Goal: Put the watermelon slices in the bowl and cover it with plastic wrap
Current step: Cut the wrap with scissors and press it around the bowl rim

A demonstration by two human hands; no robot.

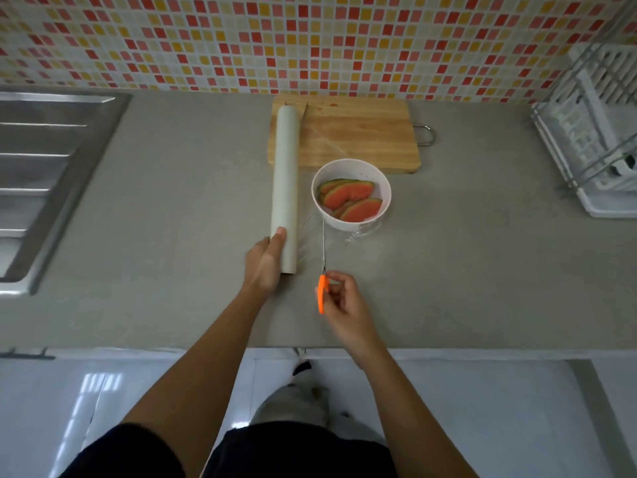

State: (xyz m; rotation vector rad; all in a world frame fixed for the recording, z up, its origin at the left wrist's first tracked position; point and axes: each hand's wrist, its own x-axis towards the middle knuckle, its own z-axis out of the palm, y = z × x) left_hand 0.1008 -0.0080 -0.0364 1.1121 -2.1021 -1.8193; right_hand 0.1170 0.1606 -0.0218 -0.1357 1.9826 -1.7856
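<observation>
A white bowl (351, 172) on the grey counter holds several watermelon slices (350, 198). A long roll of plastic wrap (285, 182) lies left of the bowl, its far end on the cutting board. A clear sheet of film (312, 229) stretches from the roll over the bowl. My left hand (265, 263) rests on the roll's near end, thumb on top. My right hand (343, 303) grips orange-handled scissors (322, 291), their blades pointing away from me into the film just left of the bowl.
A wooden cutting board (358, 136) with a knife (305, 115) lies behind the bowl, against the mosaic wall. A steel sink (44, 174) is at the left. A white dish rack (593, 132) stands at the far right. The counter's front edge runs near my forearms.
</observation>
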